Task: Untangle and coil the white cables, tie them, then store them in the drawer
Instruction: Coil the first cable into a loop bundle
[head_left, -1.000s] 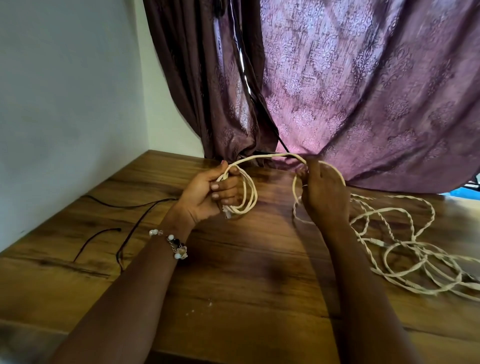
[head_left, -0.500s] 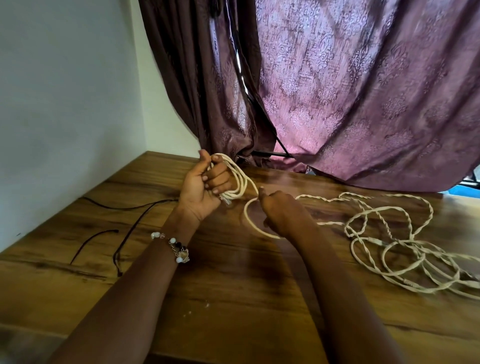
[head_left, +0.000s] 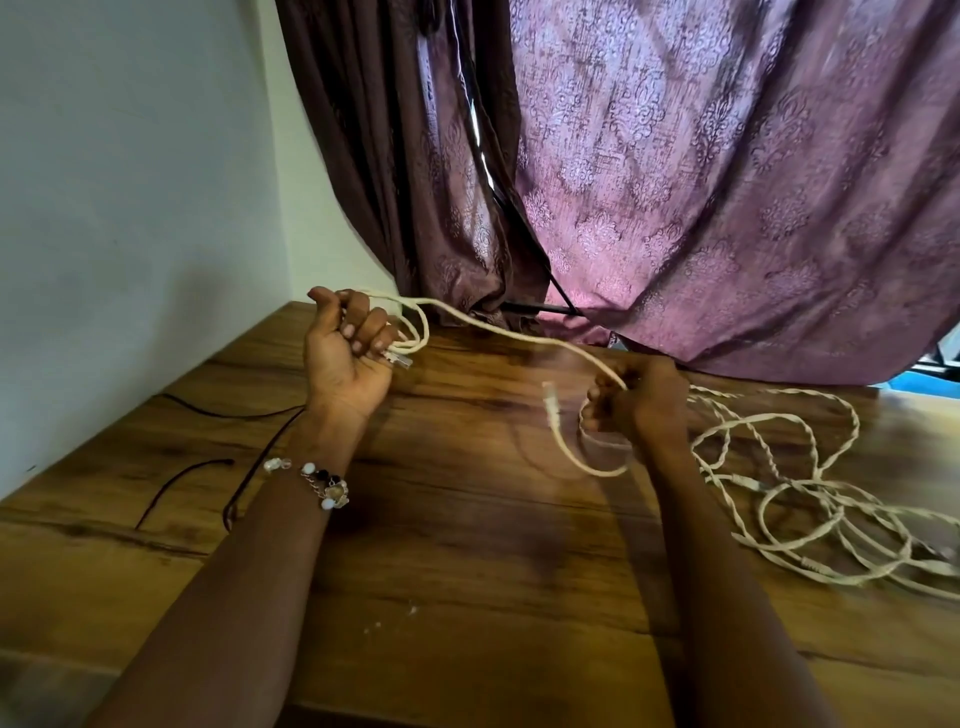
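Left hand (head_left: 349, 358): raised, palm toward the person, fingers curled round a small coil (head_left: 415, 332) of white cable; a connector end (head_left: 399, 359) pokes out just under the fingers.
Right hand (head_left: 641, 402): blurred; looks clenched on the cable run approx. where it drops into a hanging loop (head_left: 587, 457).
Cable run (head_left: 519, 340): slack span from coil to right hand, clear of the wooden tabletop (head_left: 467, 571).
Free plug (head_left: 550, 402): dangles just left of right hand.
Tangle (head_left: 810, 499): uncoiled remainder, twisted pairs w/ inline joints, on the tabletop right of the right hand, some strands running under it.
Handling (est.): light, limp, no shape memory to speak of; twists will kink if pulled hard. Joints may snag in crossings.
Grip pts: pinch plain cable, not plugs; feed hand-over-hand, keep coil pinned w/ thumb.
Other: thin black wire (head_left: 249, 457) left of the left forearm, not part of the job.
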